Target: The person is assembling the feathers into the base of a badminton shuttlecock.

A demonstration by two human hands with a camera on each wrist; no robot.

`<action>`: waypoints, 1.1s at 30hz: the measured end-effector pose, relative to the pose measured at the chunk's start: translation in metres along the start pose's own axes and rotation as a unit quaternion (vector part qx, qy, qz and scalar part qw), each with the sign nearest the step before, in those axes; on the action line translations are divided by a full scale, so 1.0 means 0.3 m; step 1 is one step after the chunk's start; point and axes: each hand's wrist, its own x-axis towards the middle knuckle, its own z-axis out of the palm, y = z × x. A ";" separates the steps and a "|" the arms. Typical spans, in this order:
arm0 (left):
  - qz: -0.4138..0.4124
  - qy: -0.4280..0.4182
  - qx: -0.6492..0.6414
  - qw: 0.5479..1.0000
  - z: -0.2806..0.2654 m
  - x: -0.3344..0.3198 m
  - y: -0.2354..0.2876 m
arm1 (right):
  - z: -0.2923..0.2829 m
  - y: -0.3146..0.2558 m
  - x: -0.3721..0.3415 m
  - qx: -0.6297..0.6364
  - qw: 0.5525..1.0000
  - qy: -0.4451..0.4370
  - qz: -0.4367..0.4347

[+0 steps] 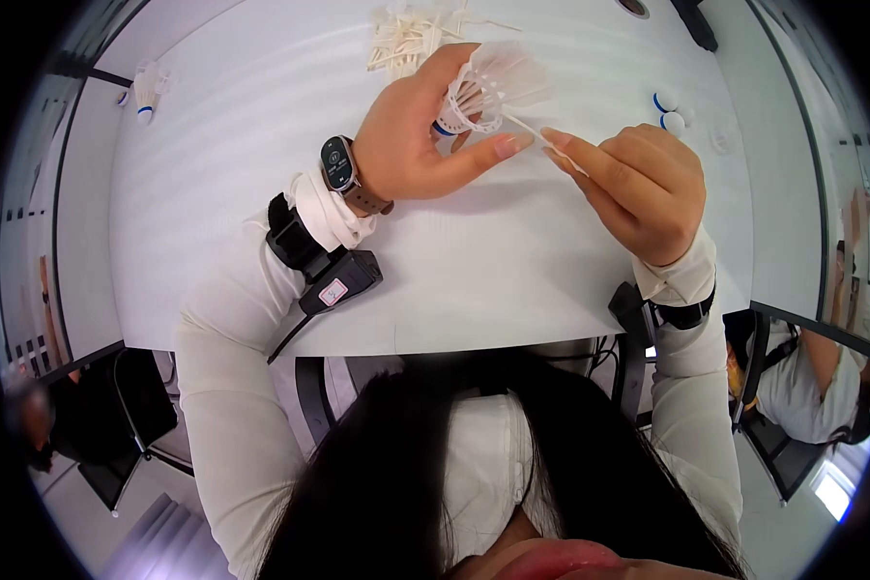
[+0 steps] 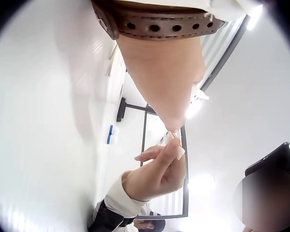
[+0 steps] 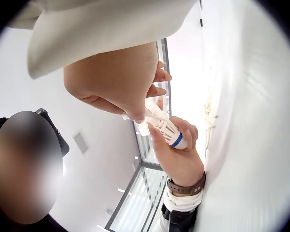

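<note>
White table [image 1: 512, 280] is extending under both forearms, with a pale partition [image 1: 783, 145] standing to the right of my right hand. My left hand [image 1: 406, 135] is grasping a shuttlecock [image 1: 476, 97], its fingers curling round the blue-banded base end; the skirt is flaring toward my right hand. The shuttlecock is sitting between my two hands, nearer the left. My right hand [image 1: 648, 188] is pinching a slender whitish strip [image 1: 532, 130] between thumb and fingers. The strip's far end is pointing at the skirt's rim; whether it is touching, I am finding impossible to tell. My left thumb is reaching out just below the strip, near the right fingertips.

Surroundings: a loose heap of thin, cream-coloured sticks [image 1: 411, 43] is lying just beyond my left hand. Another shuttlecock [image 1: 146, 92] is resting well to the left of it. Two small white pieces with blue edges [image 1: 673, 123] are lying beyond my right hand. I am wearing a watch [image 1: 338, 162] on my left wrist, its brown strap showing.
</note>
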 end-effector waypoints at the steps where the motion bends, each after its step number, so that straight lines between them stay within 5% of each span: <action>1: 0.015 0.011 0.006 1.000 0.005 0.001 -0.007 | -0.001 -0.003 -0.001 0.001 1.000 -0.002 0.001; 7: -0.018 0.010 0.001 1.000 0.006 0.000 -0.004 | 0.002 -0.003 0.002 0.001 1.000 -0.008 -0.002; 17: 0.057 0.040 0.003 0.998 0.014 0.010 -0.023 | 0.002 -0.002 0.006 0.058 0.998 -0.001 0.029; 23: 0.018 -0.057 0.050 0.997 -0.024 0.016 0.020 | 0.023 -0.003 0.001 0.056 0.995 0.030 0.082; 33: 0.069 -0.023 0.051 0.996 -0.001 0.019 -0.003 | 0.040 -0.022 -0.003 0.145 0.973 0.002 0.180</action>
